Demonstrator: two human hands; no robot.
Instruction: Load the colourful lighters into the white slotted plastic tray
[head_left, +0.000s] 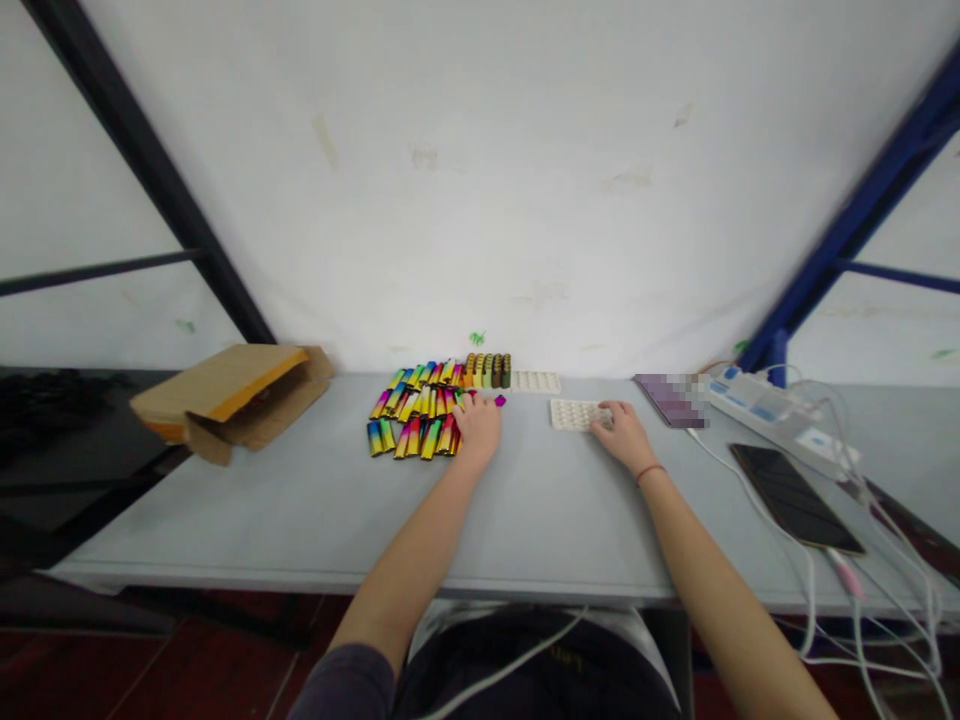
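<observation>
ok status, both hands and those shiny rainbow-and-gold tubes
Left hand at right edge of tubes. Right hand at right end of white rectangular gridded tray. Black rectangular phone further right, clear of hands.

A: What sort of place?
B: A workshop, apparently: a plain grey table [300, 530] bearing rows of identical shiny pieces [424, 405] and a white gridded tray [564, 416].
A: Supporting features?
B: Behind the table, a scuffed wall [495, 220], black post [158, 170] and blue post [855, 222]; on its right, a power strip [787, 425]; beneath, red floor tiles [135, 685].
</observation>
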